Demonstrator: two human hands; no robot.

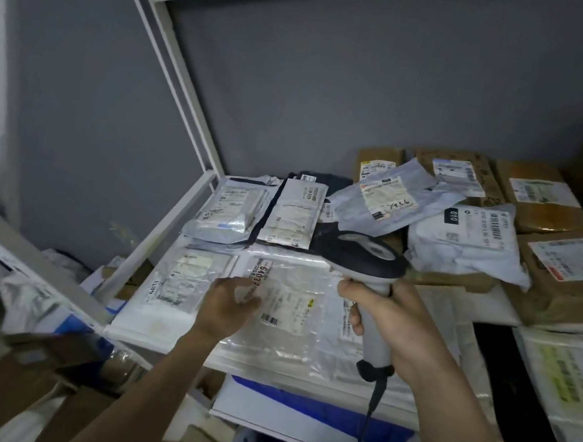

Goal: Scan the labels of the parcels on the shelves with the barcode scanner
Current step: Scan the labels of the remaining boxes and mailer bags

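Scanner (pixel 370 265) sits in the right hand (pixel 393 325), fingers wrapped round its handle; left of it, left hand (pixel 229 304) presses a clear parcel (pixel 280 316), fingers relaxed.

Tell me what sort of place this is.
Probably a parcel depot or courier pick-up storeroom. White metal shelving is piled with labelled plastic mailers and taped cardboard boxes, and the right hand holds a corded barcode scanner over them.

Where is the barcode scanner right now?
In the head view, right of centre: the right hand grips the barcode scanner above the clear plastic parcel at the shelf's front.
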